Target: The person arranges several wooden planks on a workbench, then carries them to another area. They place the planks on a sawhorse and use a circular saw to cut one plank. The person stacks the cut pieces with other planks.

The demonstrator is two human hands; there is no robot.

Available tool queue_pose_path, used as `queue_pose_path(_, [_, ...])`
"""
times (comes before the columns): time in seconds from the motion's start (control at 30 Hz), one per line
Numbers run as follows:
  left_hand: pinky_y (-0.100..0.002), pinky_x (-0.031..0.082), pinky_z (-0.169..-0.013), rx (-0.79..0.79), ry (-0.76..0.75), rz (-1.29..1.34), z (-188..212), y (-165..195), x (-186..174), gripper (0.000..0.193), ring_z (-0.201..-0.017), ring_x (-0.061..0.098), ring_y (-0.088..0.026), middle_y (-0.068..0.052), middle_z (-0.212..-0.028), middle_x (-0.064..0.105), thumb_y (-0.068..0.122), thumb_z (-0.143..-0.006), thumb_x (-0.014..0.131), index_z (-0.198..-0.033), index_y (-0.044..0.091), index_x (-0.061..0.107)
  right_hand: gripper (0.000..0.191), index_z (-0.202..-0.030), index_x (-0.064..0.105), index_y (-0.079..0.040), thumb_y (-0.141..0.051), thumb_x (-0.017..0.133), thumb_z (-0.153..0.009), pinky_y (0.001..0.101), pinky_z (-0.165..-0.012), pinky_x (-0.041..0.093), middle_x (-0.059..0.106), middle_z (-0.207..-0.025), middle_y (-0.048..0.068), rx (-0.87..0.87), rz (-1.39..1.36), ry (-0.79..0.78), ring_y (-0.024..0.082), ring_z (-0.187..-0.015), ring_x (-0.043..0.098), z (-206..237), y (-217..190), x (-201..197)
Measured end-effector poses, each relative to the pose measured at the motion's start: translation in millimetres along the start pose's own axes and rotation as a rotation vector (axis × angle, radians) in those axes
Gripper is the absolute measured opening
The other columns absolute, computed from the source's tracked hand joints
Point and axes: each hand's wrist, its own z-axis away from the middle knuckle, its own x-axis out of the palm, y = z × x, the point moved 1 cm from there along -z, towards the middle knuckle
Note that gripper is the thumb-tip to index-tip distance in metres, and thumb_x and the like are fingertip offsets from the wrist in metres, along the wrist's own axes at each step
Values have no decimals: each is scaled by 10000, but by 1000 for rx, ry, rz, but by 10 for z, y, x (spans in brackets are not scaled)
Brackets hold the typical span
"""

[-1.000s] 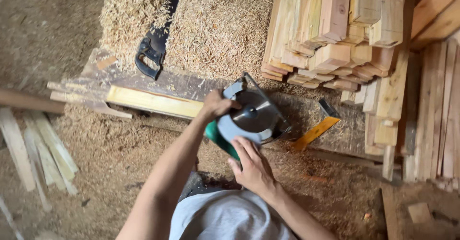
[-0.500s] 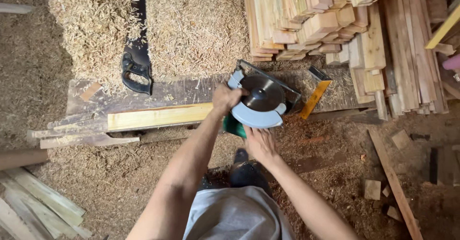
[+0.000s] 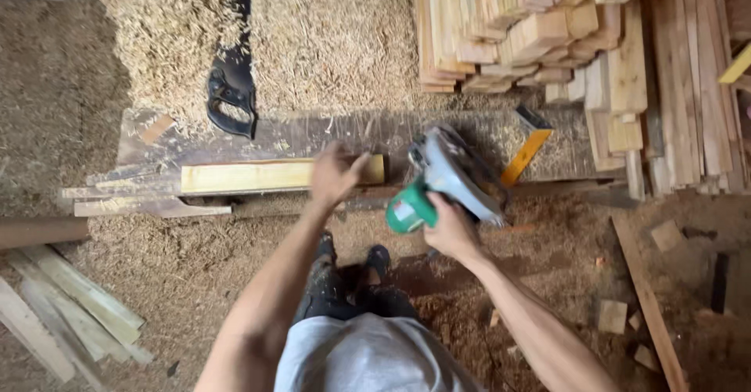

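Observation:
My right hand [image 3: 450, 231] grips the green handle of a circular saw [image 3: 450, 177], which has a grey guard and is tilted over a dark, sawdust-strewn plank [image 3: 313, 134]. A pale yellow wood strip [image 3: 250, 177] lies along that plank. My left hand [image 3: 335, 174] is blurred and rests on the strip's right end, fingers spread over it. A gap separates the saw from the strip's end.
A black handsaw [image 3: 231, 95] lies on a heap of wood shavings [image 3: 321, 32]. Stacked cut boards [image 3: 563, 32] fill the upper right. A yellow square [image 3: 526, 153] sits beside the saw. Loose slats [image 3: 70, 306] lie at lower left, offcuts [image 3: 614, 314] at lower right.
My left hand has left the saw and moved left onto the yellow strip's end. The saw has tilted and shifted right, now in my right hand alone.

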Motion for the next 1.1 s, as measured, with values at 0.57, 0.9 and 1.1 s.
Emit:
queue_pose_path(0.57, [-628, 249, -1128, 375, -334, -613, -445, -1344, -376, 885, -1376, 396, -334, -109, -1468, 465, 468, -770, 855, -1467, 148, 415, 644, -1259, 553, -46, -616, 346, -1043, 331, -454, 376, 471, -659, 38, 133, -1276, 259, 160, -484, 427, 998, -13, 790])
queue_pose_path(0.9, [-623, 298, -1130, 383, -288, -613, -518, -1394, -491, 890, -1347, 445, -267, -21, -1408, 526, 351, -727, 869, -1503, 246, 445, 719, -1233, 516, -81, -711, 207, -1076, 354, -478, 366, 427, -665, 39, 180, -1271, 364, 183, -497, 396, 916, -380, 1063])
queue_pose_path(1.1, [-562, 334, -1125, 317, -388, -515, -640, -1271, -401, 918, -1309, 447, -280, -22, -1407, 512, 435, -756, 861, -1532, 241, 410, 715, -1237, 513, -64, -690, 205, -1080, 389, -463, 345, 435, -664, 74, 175, -1182, 389, 214, -491, 397, 823, -205, 1083])
